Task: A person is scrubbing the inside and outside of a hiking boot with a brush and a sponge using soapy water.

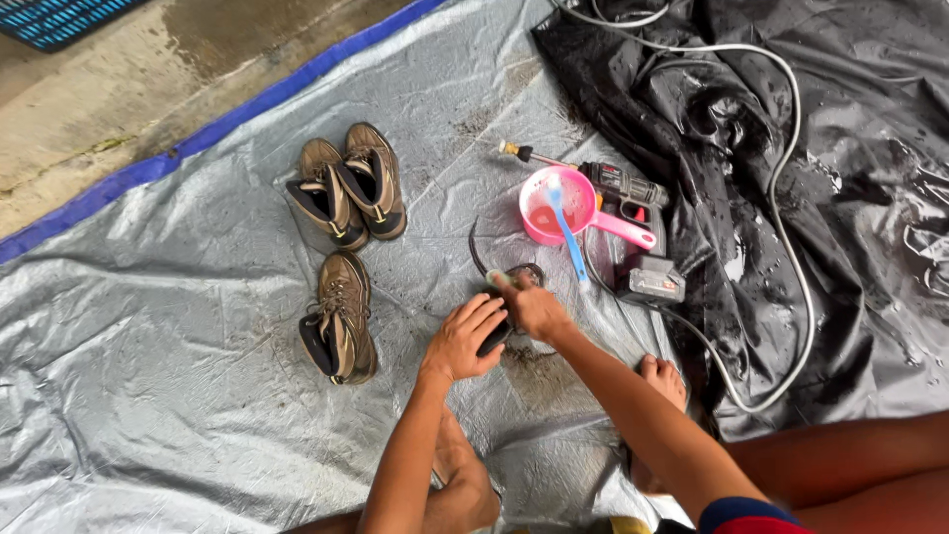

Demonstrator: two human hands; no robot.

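Observation:
My left hand [465, 336] grips a dark boot [497, 334] lying on the grey tarp [178, 346], mostly hidden under both hands. My right hand [532, 307] presses on the boot's top, fingers closed around something small I cannot make out. A dark lace or strap [474, 252] curls away from the boot. Just beyond stands a pink scoop [559, 206] with a blue-handled brush [566, 232] resting in it.
A pair of brown boots [346, 188] and a single brown boot [341, 316] lie to the left. A cordless drill [633, 213] with a brush bit sits by the scoop. A black wet sheet [820, 198] with a white hose [791, 198] covers the right. My bare feet [664, 381] rest on the tarp.

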